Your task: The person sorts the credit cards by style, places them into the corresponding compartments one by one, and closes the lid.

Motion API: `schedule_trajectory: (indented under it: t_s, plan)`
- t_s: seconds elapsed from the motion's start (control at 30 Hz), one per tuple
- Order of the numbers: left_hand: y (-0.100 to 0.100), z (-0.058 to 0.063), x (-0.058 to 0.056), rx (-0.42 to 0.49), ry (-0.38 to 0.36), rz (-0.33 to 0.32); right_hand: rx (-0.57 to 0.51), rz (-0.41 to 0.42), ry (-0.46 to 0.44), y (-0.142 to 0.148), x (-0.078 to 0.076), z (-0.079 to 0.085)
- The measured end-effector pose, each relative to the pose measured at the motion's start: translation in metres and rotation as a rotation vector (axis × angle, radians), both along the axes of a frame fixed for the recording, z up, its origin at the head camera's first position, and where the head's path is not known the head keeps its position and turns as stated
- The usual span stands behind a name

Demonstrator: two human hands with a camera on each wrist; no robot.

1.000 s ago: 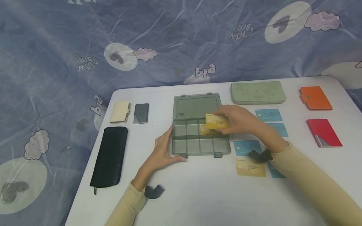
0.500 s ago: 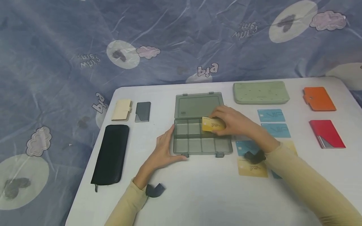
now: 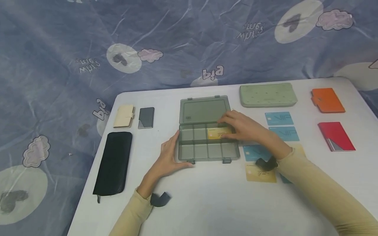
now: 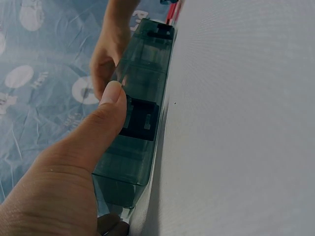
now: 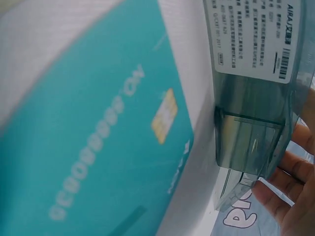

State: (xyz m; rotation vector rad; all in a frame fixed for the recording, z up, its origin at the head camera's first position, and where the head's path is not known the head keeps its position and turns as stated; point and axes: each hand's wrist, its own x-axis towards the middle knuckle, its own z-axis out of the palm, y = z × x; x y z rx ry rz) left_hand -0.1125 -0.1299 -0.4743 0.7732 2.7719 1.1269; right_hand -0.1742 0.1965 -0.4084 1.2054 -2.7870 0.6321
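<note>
A translucent green compartment box (image 3: pixel 200 152) lies on the white table with its lid (image 3: pixel 205 109) folded back. My left hand (image 3: pixel 166 160) holds its near left corner, fingers along the side and thumb on the front wall by a latch (image 4: pixel 141 119). In the box's back right compartment lies a yellow card (image 3: pixel 215 133). Over that card hovers my right hand (image 3: pixel 246 127), its fingertips spread toward the compartment's back edge and the thumb overlapping the card. The right wrist view shows those fingers (image 5: pixel 290 172) loosely bent beyond the box wall, with a teal card (image 5: pixel 108 123) close below.
More teal cards (image 3: pixel 279 118) and yellow cards (image 3: pixel 260 173) lie right of the box, partly under my right forearm. A green case (image 3: pixel 268 95), orange holder (image 3: pixel 329 100) and red holder (image 3: pixel 338 137) sit farther right. On the left are a black zip wallet (image 3: pixel 113 164), cream holder (image 3: pixel 124 116) and grey holder (image 3: pixel 146 118).
My right hand has lowered the yellow card it held above the box into the back right compartment, and its fingers have parted from it. The left hand stays at the corner.
</note>
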Motion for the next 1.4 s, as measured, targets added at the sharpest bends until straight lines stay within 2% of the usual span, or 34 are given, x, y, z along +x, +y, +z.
schedule_trajectory:
  t_s: [0.2, 0.33, 0.43, 0.6, 0.7, 0.8, 0.93, 1.13, 1.4]
  plan:
    - [0.0, -0.002, 0.001, -0.005, -0.012, -0.001, -0.026, 0.006, 0.069, 0.008, 0.005, -0.001]
    - [0.0, -0.001, 0.0, -0.006, -0.011, 0.0, -0.068, -0.024, 0.074, 0.024, 0.018, 0.004]
    - [0.001, 0.001, -0.001, -0.008, -0.003, -0.001, -0.034, -0.08, -0.014, 0.04, 0.039, 0.009]
    - [0.002, 0.004, -0.001, -0.007, 0.0, -0.002, 0.147, -0.162, -0.193, 0.066, 0.084, 0.005]
    - [0.001, 0.003, -0.001, -0.001, -0.006, 0.004, 0.213, -0.152, -0.176, 0.075, 0.105, -0.004]
    - [0.001, 0.002, 0.0, 0.004, -0.013, 0.006, 0.244, -0.14, -0.112, 0.081, 0.117, -0.01]
    - [0.001, 0.002, 0.0, 0.007, -0.021, 0.009, 0.256, -0.153, -0.105, 0.081, 0.124, -0.013]
    - [0.0, 0.001, 0.001, 0.016, -0.012, 0.008, 0.282, -0.186, -0.154, 0.076, 0.125, -0.01]
    - [0.001, 0.002, 0.0, 0.014, 0.0, -0.001, 0.272, -0.199, -0.162, 0.073, 0.125, -0.013]
